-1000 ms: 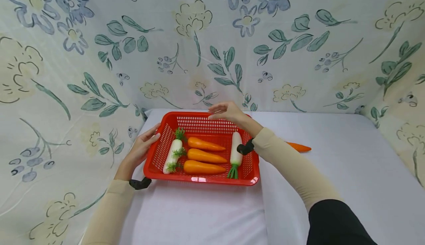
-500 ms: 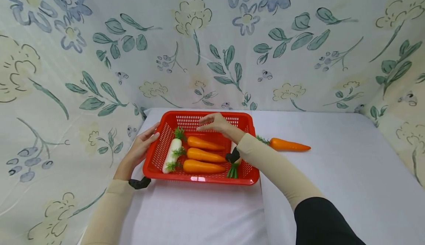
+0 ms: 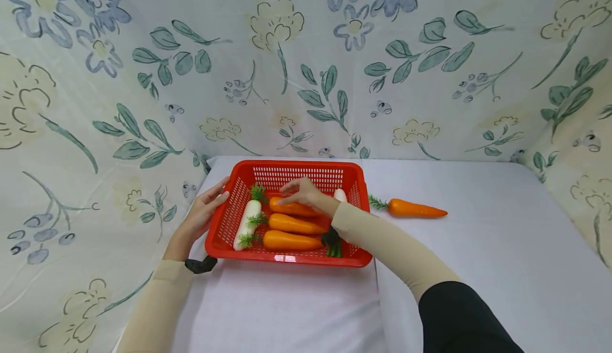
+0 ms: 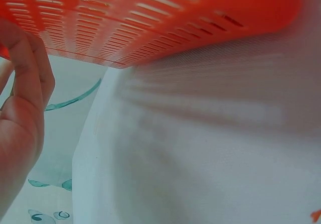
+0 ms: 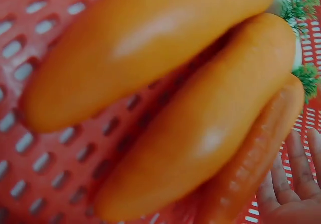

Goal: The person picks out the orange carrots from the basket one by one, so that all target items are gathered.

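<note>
A red plastic basket [image 3: 289,258] holds several orange toy carrots and white radishes. At its left side, my left hand [image 3: 200,216] rests with its fingers and thumb against the outer wall by the rim. My right hand [image 3: 308,194] is inside the basket, over the farthest carrot [image 3: 306,210], its fingers reaching across the leafy end side. In the right wrist view the fingers [image 5: 296,176] are apart and relaxed beside that carrot. Two more carrots [image 3: 296,224] lie nearer the front. One radish [image 3: 247,220] lies at the left; another radish [image 3: 340,195] is partly hidden by my right wrist.
A carrot [image 3: 417,209] with green leaves lies outside the basket, to its right. The white-covered table [image 3: 478,257] extends rightward, and a flowered cloth [image 3: 334,76] hangs behind it.
My right hand has moved from above the basket's far rim down and slightly left to the farthest carrot. The outside carrot has come fully into view. My left hand stays at the rim.
</note>
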Available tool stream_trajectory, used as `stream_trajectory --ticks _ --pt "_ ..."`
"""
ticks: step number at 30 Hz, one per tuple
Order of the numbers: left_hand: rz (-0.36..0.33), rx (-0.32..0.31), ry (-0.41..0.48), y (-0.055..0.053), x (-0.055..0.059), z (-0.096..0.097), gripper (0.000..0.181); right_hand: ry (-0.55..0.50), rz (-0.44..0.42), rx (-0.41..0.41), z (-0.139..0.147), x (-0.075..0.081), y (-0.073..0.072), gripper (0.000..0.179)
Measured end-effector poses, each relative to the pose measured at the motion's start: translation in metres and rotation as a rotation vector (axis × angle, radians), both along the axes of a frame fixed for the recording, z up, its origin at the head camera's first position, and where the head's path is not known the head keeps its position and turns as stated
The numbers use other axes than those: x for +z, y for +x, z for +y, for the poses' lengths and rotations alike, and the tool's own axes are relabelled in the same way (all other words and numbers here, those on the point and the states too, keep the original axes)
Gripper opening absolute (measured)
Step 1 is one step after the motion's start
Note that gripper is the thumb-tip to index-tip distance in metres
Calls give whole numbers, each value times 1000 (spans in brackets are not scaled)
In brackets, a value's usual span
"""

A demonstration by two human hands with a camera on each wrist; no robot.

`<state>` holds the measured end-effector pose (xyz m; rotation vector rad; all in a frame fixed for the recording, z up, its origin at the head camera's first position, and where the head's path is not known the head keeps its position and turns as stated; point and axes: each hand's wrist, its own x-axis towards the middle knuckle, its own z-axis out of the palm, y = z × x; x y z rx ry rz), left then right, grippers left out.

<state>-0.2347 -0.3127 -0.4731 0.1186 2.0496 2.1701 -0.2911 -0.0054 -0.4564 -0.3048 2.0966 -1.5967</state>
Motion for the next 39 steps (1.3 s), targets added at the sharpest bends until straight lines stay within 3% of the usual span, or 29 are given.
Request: stream_trajectory --ticks 3,12,23,32,39 --pt "6 -4 -1 0 0 1 57 32 -28 4 1 -5 5 37" --pt "5 -9 1 2 -1 2 57 140 36 2 -1 -13 8 30" --pt "-18 -5 -14 5 -1 3 59 161 56 -4 -1 -17 8 32" --pt "-7 -14 -1 2 -1 2 58 135 118 69 1 -4 4 33" --pt "8 -17 16 0 1 1 57 106 157 64 1 15 -6 40"
